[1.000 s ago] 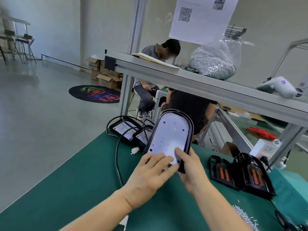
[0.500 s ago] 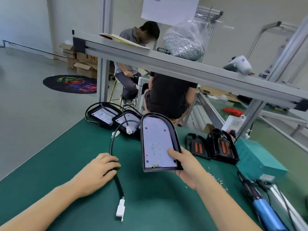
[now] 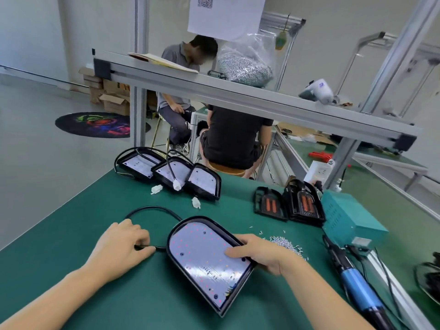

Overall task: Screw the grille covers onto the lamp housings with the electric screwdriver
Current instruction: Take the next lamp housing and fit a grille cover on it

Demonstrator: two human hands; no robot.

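— Hands?
— My right hand (image 3: 258,254) grips the lamp housing (image 3: 207,260) at six o'clock on the bench; my left hand (image 3: 121,248) pinches its cable (image 3: 152,208).
— Screwdriver?
— Electric screwdriver (image 3: 357,284) lies at four o'clock.

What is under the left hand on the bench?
The left hand holds a black cable against the green mat; the cable loops round to the lamp housing. The stretch beneath the fingers is hidden.

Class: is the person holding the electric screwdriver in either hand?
No: the electric screwdriver lies on the mat, untouched by both hands.
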